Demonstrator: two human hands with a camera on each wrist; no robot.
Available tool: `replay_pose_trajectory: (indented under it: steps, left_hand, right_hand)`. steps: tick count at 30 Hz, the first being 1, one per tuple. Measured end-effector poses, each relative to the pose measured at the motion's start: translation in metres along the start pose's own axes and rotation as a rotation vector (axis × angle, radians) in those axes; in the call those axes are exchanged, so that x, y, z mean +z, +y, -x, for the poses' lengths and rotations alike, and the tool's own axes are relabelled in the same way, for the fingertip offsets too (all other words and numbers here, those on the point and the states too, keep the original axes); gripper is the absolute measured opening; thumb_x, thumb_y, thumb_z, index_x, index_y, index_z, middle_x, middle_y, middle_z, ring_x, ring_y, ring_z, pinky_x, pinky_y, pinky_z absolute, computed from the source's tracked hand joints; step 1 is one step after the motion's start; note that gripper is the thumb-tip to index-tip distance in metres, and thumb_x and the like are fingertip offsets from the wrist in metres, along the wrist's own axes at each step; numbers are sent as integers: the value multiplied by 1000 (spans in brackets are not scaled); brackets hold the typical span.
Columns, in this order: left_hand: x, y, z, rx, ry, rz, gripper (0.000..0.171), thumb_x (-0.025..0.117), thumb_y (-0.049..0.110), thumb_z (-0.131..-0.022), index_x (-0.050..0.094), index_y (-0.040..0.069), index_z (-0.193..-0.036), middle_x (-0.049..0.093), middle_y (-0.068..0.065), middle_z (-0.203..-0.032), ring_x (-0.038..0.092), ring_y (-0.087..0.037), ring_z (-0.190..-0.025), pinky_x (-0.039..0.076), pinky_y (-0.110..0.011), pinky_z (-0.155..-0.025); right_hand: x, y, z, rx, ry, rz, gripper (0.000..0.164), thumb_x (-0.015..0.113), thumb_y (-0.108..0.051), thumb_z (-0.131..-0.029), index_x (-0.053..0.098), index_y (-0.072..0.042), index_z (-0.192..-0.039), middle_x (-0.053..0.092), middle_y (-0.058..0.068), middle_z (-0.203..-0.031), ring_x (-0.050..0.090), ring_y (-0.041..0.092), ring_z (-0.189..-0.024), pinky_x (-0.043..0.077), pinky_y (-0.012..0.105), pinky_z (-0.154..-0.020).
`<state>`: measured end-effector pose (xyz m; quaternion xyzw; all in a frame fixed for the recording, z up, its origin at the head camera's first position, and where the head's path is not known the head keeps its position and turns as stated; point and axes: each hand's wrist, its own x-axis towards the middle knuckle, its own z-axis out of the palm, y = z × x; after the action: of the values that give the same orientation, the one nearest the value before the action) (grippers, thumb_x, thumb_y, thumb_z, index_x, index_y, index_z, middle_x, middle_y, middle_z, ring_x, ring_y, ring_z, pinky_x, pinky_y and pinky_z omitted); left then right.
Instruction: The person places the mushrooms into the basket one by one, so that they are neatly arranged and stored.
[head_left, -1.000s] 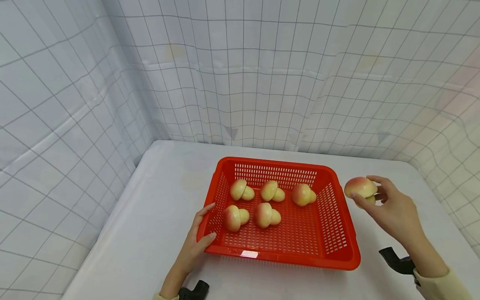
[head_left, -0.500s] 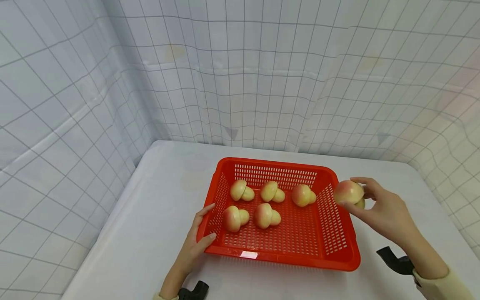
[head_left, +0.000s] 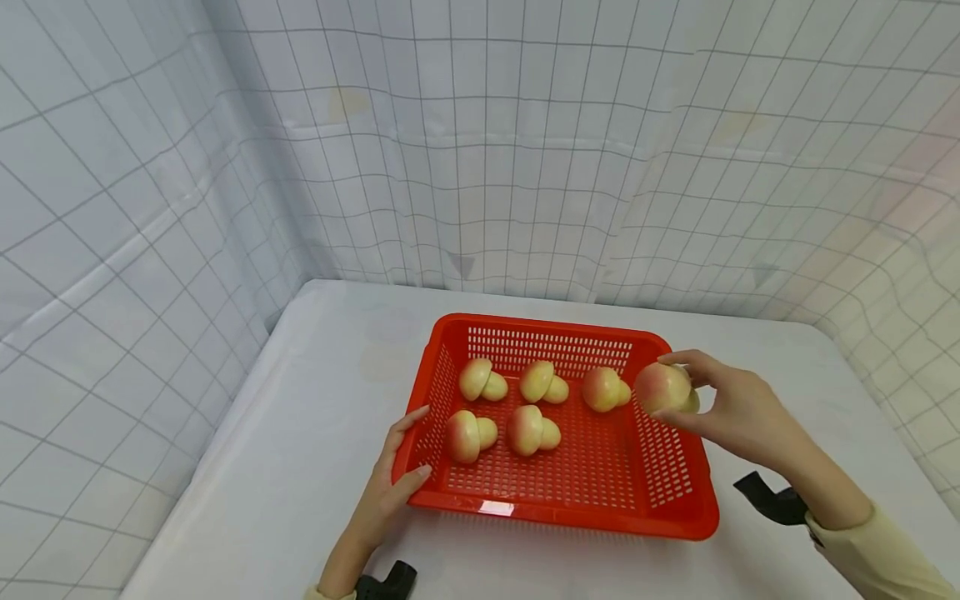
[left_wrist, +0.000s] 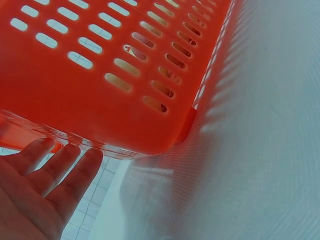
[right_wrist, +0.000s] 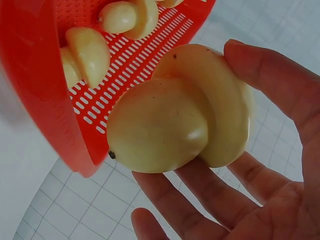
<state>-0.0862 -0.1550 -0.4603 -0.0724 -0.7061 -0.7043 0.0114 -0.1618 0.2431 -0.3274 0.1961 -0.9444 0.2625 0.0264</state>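
Note:
In the head view my right hand (head_left: pixel 738 412) pinches a toy mushroom (head_left: pixel 663 389) with a rosy cap, over the right wall of a red plastic basket (head_left: pixel 592 521). The right wrist view shows the thumb at its cap (right_wrist: pixel 235 110) and fingers under the pale stem (right_wrist: pixel 155 130), which has a dark spot at its end. My left hand (head_left: pixel 381 492) rests on the basket's left rim near the front corner, its fingers fairly straight. From the left wrist, the fingertips (left_wrist: pixel 90 160) lie right at the rim. Several similar mushrooms (head_left: pixel 534 431) lie in the basket in two rows.
A white cloth (head_left: pixel 300 433) covers the table beneath the basket. White sheets with a grid pattern (head_left: pixel 480 167) hang behind and at both sides. Black wrist mounts (head_left: pixel 776 500) sit by each wrist.
My right hand has moved left with the mushroom, from beside the basket to over its right wall. The left hand and the mushrooms in the basket have stayed put.

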Motion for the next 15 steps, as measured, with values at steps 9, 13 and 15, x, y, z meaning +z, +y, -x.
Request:
replay_pose_trajectory:
  steps: [9,13,15]
  left_hand:
    - [0,0,-1,3,-1,-7,64,53,9,-85,32,23,-144,29,-11,-145,38,-39,-122,49,-42,-87]
    - [0,0,0,0,0,-8,65,53,9,-85,32,23,-144,29,-11,-145,38,-39,-122,49,-42,-86]
    - [0,0,0,0,1,-8,64,53,9,-85,32,23,-144,28,-11,-145,38,-39,-122,49,-42,-86]
  right_hand:
    - [7,-9,-14,-45,-155,-33,52,82,-32,-73,58,-24,-118,62,-3,-92,54,17,-82,46,32,-61]
    - [12,-11,-20,-90,-225,-36,48,81,-23,-74,59,-23,-117,61,-6,-94,53,16,-81,45,33,-63]
    - [14,-12,-23,-111,-252,-33,48,80,-20,-74,59,-22,-117,61,-6,-95,53,16,-81,46,33,-64]
